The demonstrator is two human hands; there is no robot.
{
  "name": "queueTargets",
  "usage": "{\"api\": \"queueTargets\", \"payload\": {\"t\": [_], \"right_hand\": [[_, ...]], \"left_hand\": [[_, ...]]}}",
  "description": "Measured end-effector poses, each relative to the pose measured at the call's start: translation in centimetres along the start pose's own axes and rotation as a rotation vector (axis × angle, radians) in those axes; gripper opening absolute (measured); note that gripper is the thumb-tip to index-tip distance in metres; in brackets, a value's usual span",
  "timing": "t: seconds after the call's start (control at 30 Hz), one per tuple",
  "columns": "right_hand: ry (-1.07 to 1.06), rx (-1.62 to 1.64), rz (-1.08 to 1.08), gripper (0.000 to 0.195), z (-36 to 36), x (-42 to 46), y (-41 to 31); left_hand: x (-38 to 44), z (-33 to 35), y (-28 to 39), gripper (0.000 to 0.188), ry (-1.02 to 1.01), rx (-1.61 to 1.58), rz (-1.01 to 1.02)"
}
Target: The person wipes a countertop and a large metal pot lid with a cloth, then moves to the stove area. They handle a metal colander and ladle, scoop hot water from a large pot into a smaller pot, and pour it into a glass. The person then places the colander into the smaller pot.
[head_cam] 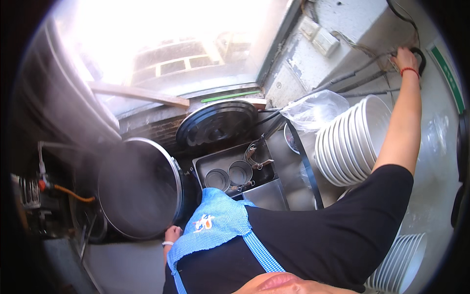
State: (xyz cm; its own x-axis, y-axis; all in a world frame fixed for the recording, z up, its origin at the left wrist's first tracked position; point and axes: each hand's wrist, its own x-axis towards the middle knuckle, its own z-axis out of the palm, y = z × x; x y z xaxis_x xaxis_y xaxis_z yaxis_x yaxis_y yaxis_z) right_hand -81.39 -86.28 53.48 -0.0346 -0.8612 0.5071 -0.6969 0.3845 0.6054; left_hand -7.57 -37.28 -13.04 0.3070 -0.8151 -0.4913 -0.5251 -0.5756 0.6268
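My right hand [405, 59], with a red bracelet at the wrist, reaches up to the wall at the far right. It is at the pipes [341, 78] and beside a curved black hose [422, 60]; what its curled fingers touch is hidden. My left hand [173, 234] is low beside the rim of a large steaming metal pot [143, 191]. Its fingers look curled, and the apron covers part of the arm. Below my right arm lies a tilted stack of white buckets [345, 147], with a clear plastic bag [315, 108] next to it.
Several metal noodle strainers [240, 172] sit in a steel basin [202, 163]. A dark round lid [218, 123] leans below the bright window [165, 44]. An orange hose [75, 194] and tap stand left of the pot. Another bucket stack [400, 262] is at lower right.
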Motion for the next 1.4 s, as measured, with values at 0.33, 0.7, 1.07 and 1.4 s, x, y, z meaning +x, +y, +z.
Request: {"api": "queueTargets", "payload": {"t": [0.33, 0.7, 1.07, 1.4], "right_hand": [[-0.090, 0.044, -0.035, 0.023, 4.5, 9.8, -0.5], [-0.372, 1.123, -0.951, 0.024, -4.2, 6.6, -54.6], [-0.161, 0.713, -1.825, 0.031, -37.3, -37.0, -77.6], [-0.309, 0.524, -2.374, 0.037, -43.1, -62.4, -80.7]], "left_hand": [[-1.8, 3.3, -3.3, 0.024, 0.045, -0.122, 0.069], [-8.2, -4.4, -5.0, 0.044, 0.347, -0.070, -0.273], [-8.4, -22.5, -20.8, 0.022, 0.877, -0.303, -0.309], [-2.3, -40.7, -34.0, 0.059, 1.225, 0.021, -0.648]]}}
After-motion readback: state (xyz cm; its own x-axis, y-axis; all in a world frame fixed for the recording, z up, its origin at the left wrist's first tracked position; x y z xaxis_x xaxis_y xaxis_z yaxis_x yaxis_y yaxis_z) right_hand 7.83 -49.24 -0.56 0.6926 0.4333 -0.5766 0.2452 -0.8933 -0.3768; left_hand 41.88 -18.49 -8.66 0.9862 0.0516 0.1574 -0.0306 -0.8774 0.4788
